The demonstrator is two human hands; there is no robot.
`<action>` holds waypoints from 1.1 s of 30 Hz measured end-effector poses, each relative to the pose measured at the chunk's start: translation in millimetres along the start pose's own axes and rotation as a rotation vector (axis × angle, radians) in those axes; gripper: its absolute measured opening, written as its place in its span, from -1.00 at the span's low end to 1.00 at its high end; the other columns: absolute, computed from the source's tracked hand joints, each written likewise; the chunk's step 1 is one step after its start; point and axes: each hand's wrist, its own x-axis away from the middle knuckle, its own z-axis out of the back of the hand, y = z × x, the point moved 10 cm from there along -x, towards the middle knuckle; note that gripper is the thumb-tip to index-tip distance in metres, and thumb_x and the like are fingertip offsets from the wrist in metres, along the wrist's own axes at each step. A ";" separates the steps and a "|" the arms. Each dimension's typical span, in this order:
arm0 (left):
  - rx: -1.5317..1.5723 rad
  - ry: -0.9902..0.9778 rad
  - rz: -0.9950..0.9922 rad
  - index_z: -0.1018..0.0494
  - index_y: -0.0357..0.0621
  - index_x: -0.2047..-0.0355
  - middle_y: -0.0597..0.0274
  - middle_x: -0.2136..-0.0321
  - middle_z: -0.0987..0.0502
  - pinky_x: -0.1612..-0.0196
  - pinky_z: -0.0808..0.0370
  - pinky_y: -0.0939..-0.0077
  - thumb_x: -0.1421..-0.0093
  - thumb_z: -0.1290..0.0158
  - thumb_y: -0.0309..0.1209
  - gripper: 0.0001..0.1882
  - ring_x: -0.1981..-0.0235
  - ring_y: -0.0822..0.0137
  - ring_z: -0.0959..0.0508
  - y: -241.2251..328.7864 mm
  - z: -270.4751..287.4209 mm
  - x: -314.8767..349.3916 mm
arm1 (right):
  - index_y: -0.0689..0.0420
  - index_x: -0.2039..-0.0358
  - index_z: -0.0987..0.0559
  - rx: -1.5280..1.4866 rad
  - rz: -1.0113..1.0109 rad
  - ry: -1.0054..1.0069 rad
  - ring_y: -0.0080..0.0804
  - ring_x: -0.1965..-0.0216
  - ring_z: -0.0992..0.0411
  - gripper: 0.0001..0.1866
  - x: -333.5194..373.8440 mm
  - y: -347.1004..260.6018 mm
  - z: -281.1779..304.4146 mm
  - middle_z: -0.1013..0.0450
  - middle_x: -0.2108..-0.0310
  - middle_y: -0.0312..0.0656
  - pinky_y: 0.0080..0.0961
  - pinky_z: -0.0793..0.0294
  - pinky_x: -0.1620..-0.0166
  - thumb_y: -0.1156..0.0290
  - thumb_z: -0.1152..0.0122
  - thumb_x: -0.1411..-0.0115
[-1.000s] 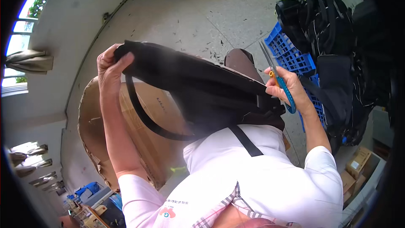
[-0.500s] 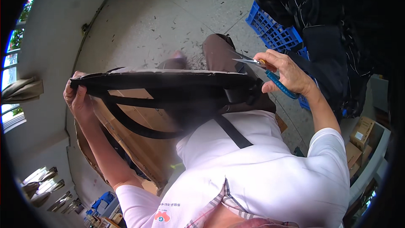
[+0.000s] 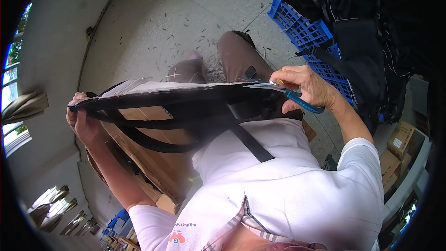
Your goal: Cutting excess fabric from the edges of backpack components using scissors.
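Across my lap stretches a black fabric piece with straps and a pale, light-coloured side along its upper edge; it looks like part of a bag. My left hand pinches its left end between thumb and fingers. In my right hand is a pair of scissors with teal handles, its blades parted and lying along the right end of the fabric's edge. One black strap hangs over my white shirt, and another strap loops down in front of a cardboard box.
The open cardboard box stands at my left side. A blue plastic crate is at the right, with black bags heaped on and beside it. Dark scraps litter the floor beyond my knees. Small cartons sit at far right.
My right hand has moved down and left, bringing the scissor blades onto the fabric's edge. The fabric's left end has dropped slightly with my left hand, and more of its pale side shows.
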 end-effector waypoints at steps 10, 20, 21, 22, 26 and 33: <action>0.053 -0.025 0.082 -0.47 -0.14 0.30 0.21 0.34 -0.43 0.09 -0.25 0.45 -0.02 -0.12 -0.42 -0.79 0.23 0.30 -0.34 -19.2 10.2 -2.2 | 0.17 0.36 -0.48 -0.034 0.039 0.021 -0.56 0.66 -0.21 -0.40 3.6 -4.4 0.0 -0.31 0.63 -0.30 -0.61 -0.20 0.59 -0.05 -0.39 0.28; 0.056 0.052 0.068 -0.46 -0.24 0.42 0.20 0.46 -0.43 0.26 -0.31 0.59 -0.02 -0.09 -0.48 -0.89 0.39 0.39 -0.39 -16.7 -0.4 -10.5 | 0.19 0.34 -0.47 0.006 0.085 0.129 -0.56 0.69 -0.17 -0.36 3.5 -14.7 9.6 -0.25 0.68 -0.34 -0.65 -0.16 0.62 -0.15 -0.29 0.21; 0.076 0.044 0.080 -0.46 -0.24 0.41 0.20 0.46 -0.43 0.26 -0.31 0.60 -0.02 -0.09 -0.49 -0.89 0.40 0.39 -0.39 -18.0 -1.0 -9.9 | 0.20 0.34 -0.47 -0.003 0.071 0.172 -0.56 0.69 -0.17 -0.34 1.3 -13.8 14.9 -0.24 0.69 -0.35 -0.64 -0.15 0.62 -0.17 -0.27 0.21; 0.091 0.025 0.068 -0.48 -0.22 0.39 0.20 0.46 -0.44 0.26 -0.31 0.60 0.00 -0.11 -0.51 -0.88 0.40 0.40 -0.40 -16.8 -3.4 -10.9 | 0.17 0.27 -0.46 -0.009 0.084 0.195 -0.55 0.64 -0.20 -0.29 -2.0 -13.4 19.6 -0.25 0.63 -0.33 -0.64 -0.18 0.59 -0.20 -0.27 0.25; 0.074 0.047 0.057 -0.49 -0.19 0.37 0.25 0.43 -0.46 0.24 -0.31 0.60 0.02 -0.13 -0.53 -0.85 0.38 0.42 -0.42 -17.0 0.6 -7.9 | 0.12 0.17 -0.41 0.243 0.080 0.140 -0.45 0.52 -0.28 -0.19 -30.6 -43.1 31.1 -0.25 0.51 -0.24 -0.55 -0.29 0.47 -0.27 -0.26 0.31; 0.062 0.099 0.032 -0.47 -0.24 0.38 0.23 0.45 -0.44 0.23 -0.32 0.61 0.01 -0.14 -0.49 -0.83 0.38 0.41 -0.40 1.7 -10.1 -3.3 | 0.14 0.22 -0.43 0.221 0.224 -0.012 -0.40 0.47 -0.33 -0.20 -74.8 -78.4 3.0 -0.29 0.51 -0.21 -0.50 -0.36 0.41 -0.28 -0.27 0.32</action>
